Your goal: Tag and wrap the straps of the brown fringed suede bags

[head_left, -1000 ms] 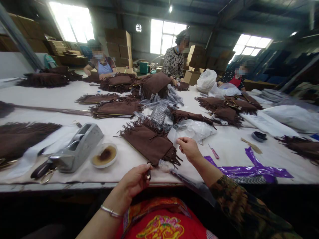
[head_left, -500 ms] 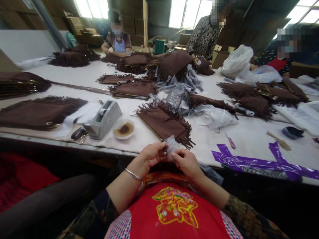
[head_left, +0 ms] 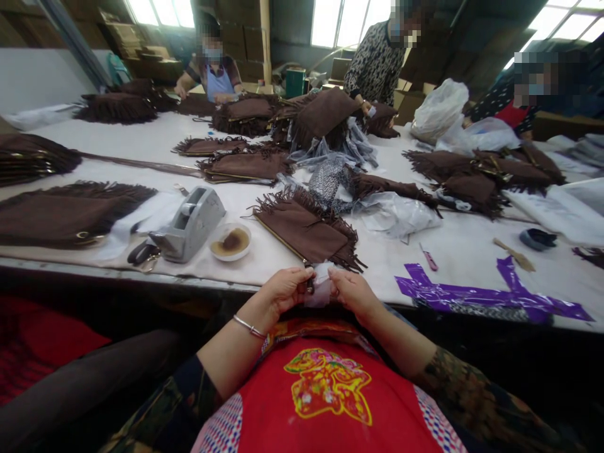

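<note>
A brown fringed bag (head_left: 306, 226) with a brass zip lies on the table, its near corner close to my hands. My left hand (head_left: 285, 291) is pinched at the dark zip pull (head_left: 309, 282) by that corner and also touches a small piece of clear plastic (head_left: 321, 286). The plastic spans the gap between my hands. On its right edge, my right hand (head_left: 353, 291) has thumb and finger closed. My fingertips partly hide where the plastic meets the pull.
A grey tape dispenser (head_left: 191, 223) and a white dish (head_left: 231, 242) of brown stuff stand left of the bag. Purple tape (head_left: 472, 296), a pink cutter (head_left: 429, 259) and a brush (head_left: 514, 253) lie to the right. Stacked fringed bags (head_left: 321, 119) and co-workers (head_left: 219, 72) are beyond.
My right hand has moved up slightly, and the plastic now hangs spread between both hands. The left hand keeps its pinch by the zip pull. The whole view has shifted slightly.
</note>
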The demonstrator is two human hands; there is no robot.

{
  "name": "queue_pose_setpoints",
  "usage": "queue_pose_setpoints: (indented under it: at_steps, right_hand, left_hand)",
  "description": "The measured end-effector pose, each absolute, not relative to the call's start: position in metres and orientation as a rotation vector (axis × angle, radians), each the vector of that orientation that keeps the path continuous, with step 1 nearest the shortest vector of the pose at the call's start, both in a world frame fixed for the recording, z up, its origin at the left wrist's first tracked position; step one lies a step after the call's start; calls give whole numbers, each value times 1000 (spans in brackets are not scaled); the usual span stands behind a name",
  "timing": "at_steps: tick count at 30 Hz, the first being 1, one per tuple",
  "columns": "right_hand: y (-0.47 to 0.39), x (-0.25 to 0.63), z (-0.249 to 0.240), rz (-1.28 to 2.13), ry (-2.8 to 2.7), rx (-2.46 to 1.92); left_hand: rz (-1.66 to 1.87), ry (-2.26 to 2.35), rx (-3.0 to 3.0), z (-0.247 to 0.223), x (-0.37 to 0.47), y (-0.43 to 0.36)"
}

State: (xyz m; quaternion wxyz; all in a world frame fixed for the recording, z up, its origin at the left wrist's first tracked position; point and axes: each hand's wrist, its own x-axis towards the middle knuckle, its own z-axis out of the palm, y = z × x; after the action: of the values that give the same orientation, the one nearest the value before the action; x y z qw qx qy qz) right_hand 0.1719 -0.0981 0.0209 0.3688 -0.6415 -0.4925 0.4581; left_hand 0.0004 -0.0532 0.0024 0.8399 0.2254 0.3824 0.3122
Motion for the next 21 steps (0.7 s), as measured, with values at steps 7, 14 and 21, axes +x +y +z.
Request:
queue_pose_setpoints:
  at_steps: [7, 14, 21]
  right_hand:
    - [-93, 168, 12, 1136, -1211, -1622]
    - [-119, 168, 17, 909, -1652, -1698]
    - [-120, 157, 22, 871, -1708, -1694]
  left_hand:
    - [649, 810, 449, 7, -7, -51]
    - [634, 783, 354, 16, -4, -41]
    - [696, 779, 372, 16, 1, -46]
